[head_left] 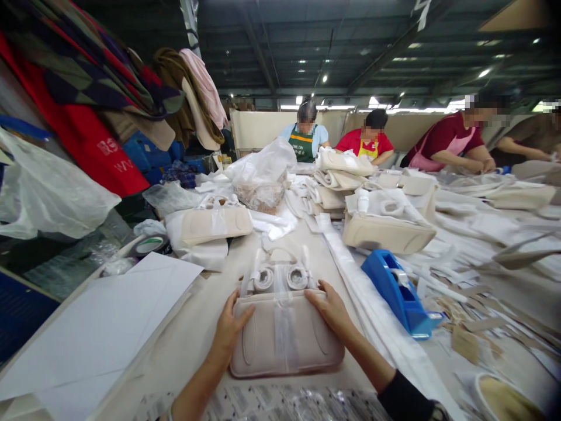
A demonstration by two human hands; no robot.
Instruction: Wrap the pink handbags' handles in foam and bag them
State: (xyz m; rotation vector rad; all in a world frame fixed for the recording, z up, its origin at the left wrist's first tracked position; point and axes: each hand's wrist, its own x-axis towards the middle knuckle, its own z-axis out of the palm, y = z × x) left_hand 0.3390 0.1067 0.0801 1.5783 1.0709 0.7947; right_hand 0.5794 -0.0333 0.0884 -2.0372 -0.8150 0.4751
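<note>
A pale pinkish-beige handbag [256, 345] lies on the table in front of me, its top pointing away. A strip of clear wrap or tape runs down its middle, and two wrapped rolls of strap sit near its top edge. My left hand [234, 318] grips the upper left side of the bag, thumb on the front. Across from it, my right hand [329, 307] holds the upper right corner with its fingers over the edge. Clear printed plastic [272, 403] lies just below the bag, partly cut off by the frame.
White paper sheets [105, 321] lie at left, near a tape roll [151, 244]. A blue tape dispenser [390, 286] stands at right. Two more wrapped bags, one at left [214, 227] and one at right [385, 233], lie farther back. Several co-workers sit across the cluttered table.
</note>
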